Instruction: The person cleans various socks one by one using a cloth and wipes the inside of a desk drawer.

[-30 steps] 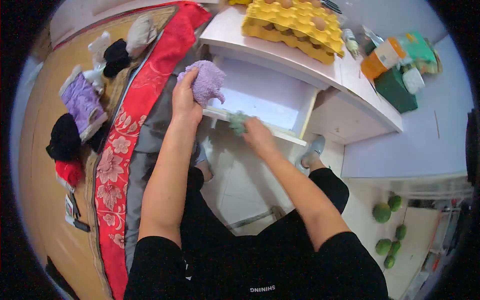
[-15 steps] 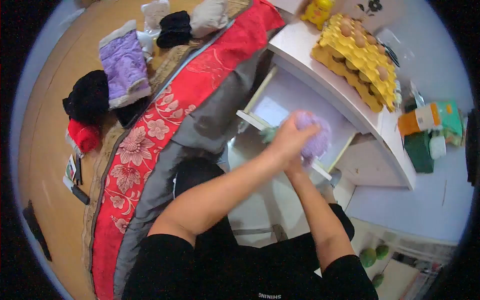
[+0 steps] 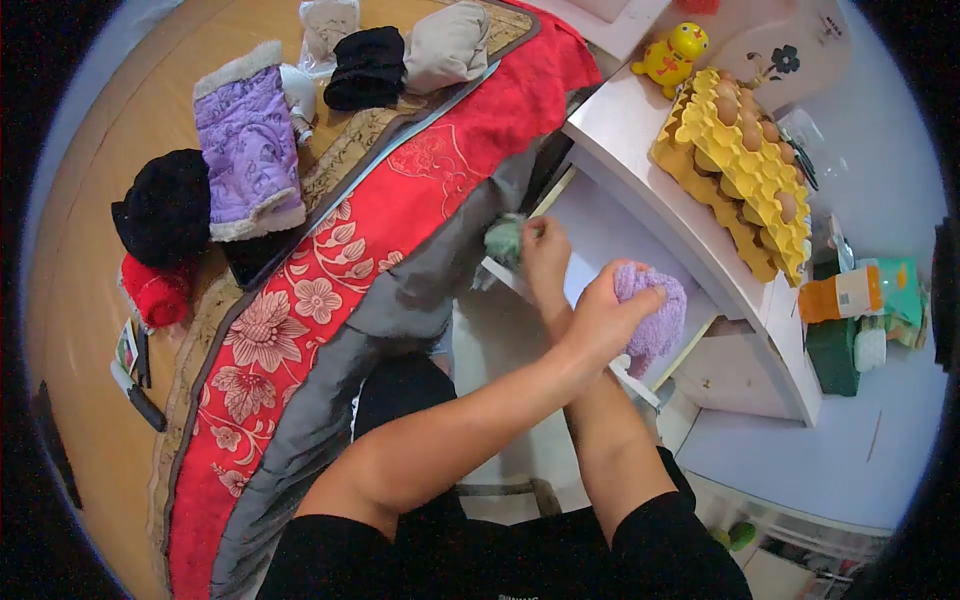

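Two bare arms (image 3: 455, 435) cross like an X, left on top. The left hand (image 3: 600, 322) holds a fluffy purple cloth (image 3: 658, 310) over the open drawer (image 3: 605, 222). Farther off, the right hand (image 3: 547, 265) pinches a green cloth (image 3: 503, 240) (all scrunched up) by the drawer's left front corner.

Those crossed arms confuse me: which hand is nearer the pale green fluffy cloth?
Right: the right hand holds that green cloth; the left hand is farther right, holding a lavender fluffy cloth.
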`<state>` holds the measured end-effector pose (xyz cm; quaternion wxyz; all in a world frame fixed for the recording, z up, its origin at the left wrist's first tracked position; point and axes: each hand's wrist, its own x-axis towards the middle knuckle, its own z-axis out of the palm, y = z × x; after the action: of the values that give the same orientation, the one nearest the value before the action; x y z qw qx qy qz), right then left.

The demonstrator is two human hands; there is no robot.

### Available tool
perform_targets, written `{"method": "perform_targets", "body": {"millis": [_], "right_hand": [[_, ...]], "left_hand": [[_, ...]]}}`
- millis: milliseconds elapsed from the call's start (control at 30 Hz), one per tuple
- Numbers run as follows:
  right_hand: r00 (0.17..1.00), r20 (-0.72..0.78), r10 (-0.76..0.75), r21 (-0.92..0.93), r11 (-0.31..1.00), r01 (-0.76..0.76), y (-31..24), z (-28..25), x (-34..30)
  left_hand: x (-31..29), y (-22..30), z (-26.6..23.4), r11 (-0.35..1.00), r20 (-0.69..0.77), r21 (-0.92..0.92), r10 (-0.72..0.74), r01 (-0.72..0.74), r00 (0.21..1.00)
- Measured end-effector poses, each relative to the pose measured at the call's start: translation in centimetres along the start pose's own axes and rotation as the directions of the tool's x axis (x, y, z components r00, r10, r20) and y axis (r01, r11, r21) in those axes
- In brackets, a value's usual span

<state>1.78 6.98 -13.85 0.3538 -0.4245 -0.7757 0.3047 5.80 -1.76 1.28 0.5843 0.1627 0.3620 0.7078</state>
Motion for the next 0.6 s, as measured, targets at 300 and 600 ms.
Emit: {"method": "perform_targets", "body": {"millis": [300,600], "right_hand": [[0.943,-0.237,-0.234,-0.161,0.967,0.2,0.8,0.0,4.7],[0.936,-0.045,-0.35,-0.172,0.925,0.338,1.1,-1.6,3.4]], "left_hand": [[0.6,0.8,0.0,0.996,-0.027,-0.085,-0.038,0.036,0.999],[0.2,0.4,0.7,0.99,-0.01,-0.114,-0.083,0.081,0.997]]}}
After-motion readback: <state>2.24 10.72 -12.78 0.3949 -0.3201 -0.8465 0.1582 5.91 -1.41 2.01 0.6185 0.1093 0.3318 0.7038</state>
